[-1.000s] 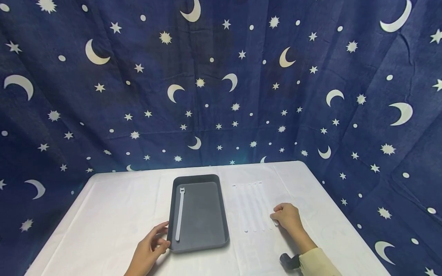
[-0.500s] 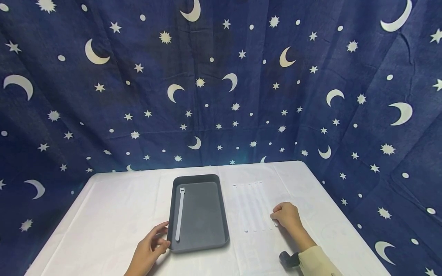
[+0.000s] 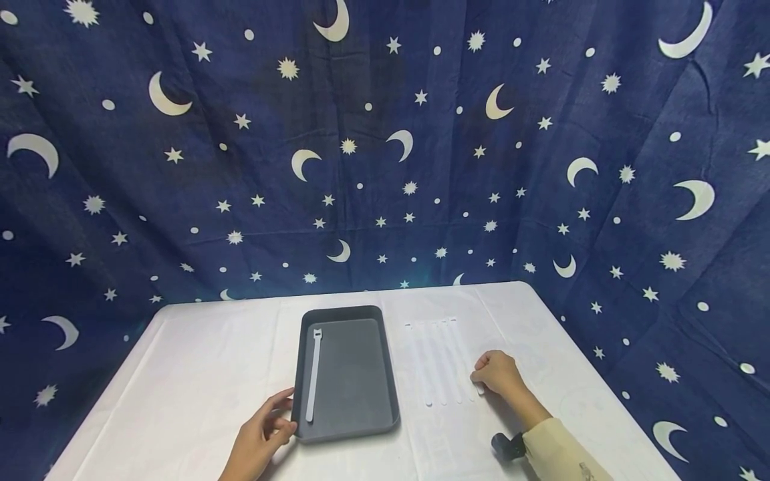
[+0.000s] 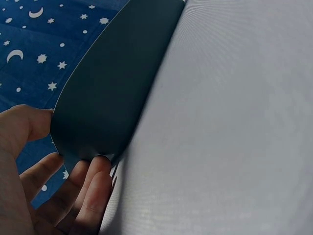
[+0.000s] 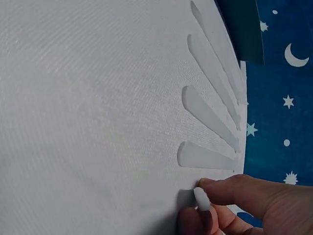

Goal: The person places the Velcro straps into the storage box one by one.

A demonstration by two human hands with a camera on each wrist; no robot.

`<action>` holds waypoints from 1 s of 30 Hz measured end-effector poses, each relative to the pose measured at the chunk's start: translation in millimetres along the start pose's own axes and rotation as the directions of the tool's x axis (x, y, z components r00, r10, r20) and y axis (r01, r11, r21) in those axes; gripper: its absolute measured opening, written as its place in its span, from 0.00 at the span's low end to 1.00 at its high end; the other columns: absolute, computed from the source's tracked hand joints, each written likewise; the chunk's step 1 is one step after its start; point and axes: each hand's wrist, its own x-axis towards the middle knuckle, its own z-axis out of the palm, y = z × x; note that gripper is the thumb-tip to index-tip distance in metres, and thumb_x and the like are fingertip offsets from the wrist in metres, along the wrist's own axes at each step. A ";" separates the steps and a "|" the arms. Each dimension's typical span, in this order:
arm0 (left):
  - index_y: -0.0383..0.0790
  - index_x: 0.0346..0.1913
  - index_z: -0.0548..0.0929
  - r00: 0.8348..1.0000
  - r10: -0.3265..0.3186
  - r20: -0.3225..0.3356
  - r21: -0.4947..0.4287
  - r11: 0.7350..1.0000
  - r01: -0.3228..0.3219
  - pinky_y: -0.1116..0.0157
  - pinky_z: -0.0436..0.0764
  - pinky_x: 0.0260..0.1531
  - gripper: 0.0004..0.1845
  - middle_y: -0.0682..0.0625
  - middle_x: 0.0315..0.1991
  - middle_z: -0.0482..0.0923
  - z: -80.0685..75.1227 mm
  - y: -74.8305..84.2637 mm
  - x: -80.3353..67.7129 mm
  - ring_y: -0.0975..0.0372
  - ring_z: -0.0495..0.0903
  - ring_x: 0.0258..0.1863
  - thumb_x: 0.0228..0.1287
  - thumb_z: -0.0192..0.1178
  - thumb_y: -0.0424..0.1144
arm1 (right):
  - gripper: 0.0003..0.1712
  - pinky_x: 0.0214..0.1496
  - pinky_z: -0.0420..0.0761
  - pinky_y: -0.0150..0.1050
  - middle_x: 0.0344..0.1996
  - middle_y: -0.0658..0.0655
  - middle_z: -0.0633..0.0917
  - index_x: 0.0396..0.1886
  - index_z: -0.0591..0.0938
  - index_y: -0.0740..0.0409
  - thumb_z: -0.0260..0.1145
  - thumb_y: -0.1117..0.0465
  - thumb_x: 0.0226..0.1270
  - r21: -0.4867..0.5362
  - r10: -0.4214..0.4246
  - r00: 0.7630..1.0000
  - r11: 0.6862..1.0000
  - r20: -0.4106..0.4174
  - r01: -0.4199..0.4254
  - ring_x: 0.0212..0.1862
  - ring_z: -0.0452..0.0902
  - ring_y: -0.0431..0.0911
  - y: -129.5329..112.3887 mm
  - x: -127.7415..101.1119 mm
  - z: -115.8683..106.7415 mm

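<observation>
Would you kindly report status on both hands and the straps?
Right hand pinches one white strap. Left hand holds tray at near-left corner. One strap in tray, four straps on table. No obstruction seen.

Dark blue cloth [image 3: 373, 164] with pale moons [image 3: 158, 93], stars [image 3: 288, 68] and dots [image 3: 108, 105] hangs behind and beside the white surface [image 3: 210, 361].

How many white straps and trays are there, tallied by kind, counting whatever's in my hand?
White straps: 6 (1 in the gray tray, 4 lying on the table, 1 pinched by the right hand)
Gray tray: 1
Total: 7
</observation>
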 end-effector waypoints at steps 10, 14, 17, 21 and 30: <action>0.48 0.66 0.73 1.000 0.005 0.004 0.012 1.000 -0.005 0.71 0.76 0.27 0.31 0.48 0.52 0.81 0.2 1.6 -1.9 0.70 0.81 0.28 0.62 0.67 0.50 | 0.09 0.24 0.76 0.35 0.17 0.56 0.80 0.22 0.79 0.65 0.74 0.70 0.46 -0.063 0.026 0.999 0.998 0.041 -0.023 0.21 0.76 0.45 -1.7 5.7 -0.5; 0.47 0.66 0.73 1.000 0.010 0.000 0.014 1.000 -0.010 0.71 0.77 0.27 0.31 0.48 0.52 0.81 0.2 2.2 -2.0 0.70 0.81 0.29 0.62 0.67 0.50 | 0.08 0.22 0.74 0.33 0.15 0.55 0.80 0.21 0.80 0.64 0.73 0.70 0.47 -0.078 0.026 0.997 0.997 0.072 -0.020 0.19 0.76 0.44 -3.8 6.8 -3.6; 0.47 0.67 0.73 1.000 0.006 0.003 0.019 1.000 -0.006 0.71 0.77 0.27 0.31 0.47 0.52 0.81 0.0 2.4 -2.1 0.70 0.82 0.29 0.62 0.67 0.51 | 0.08 0.22 0.73 0.33 0.15 0.54 0.80 0.20 0.79 0.63 0.73 0.69 0.47 -0.086 0.034 0.996 0.996 0.087 -0.026 0.19 0.76 0.44 -5.1 7.9 -5.3; 0.47 0.67 0.73 1.000 0.000 0.006 0.020 1.000 0.000 0.71 0.77 0.27 0.31 0.47 0.53 0.81 0.0 2.9 -1.9 0.70 0.82 0.29 0.62 0.66 0.52 | 0.09 0.22 0.75 0.33 0.15 0.55 0.80 0.21 0.79 0.63 0.74 0.69 0.48 -0.068 0.058 0.992 0.996 0.114 -0.051 0.19 0.77 0.44 -4.3 10.8 -6.6; 0.47 0.67 0.72 1.000 -0.016 0.009 0.035 0.999 0.016 0.71 0.76 0.28 0.32 0.48 0.53 0.81 -0.3 3.3 -1.6 0.70 0.82 0.29 0.62 0.66 0.53 | 0.06 0.24 0.82 0.33 0.17 0.58 0.82 0.28 0.81 0.68 0.70 0.74 0.51 0.150 0.148 0.960 0.971 0.240 -0.187 0.19 0.79 0.42 -1.6 16.5 -14.7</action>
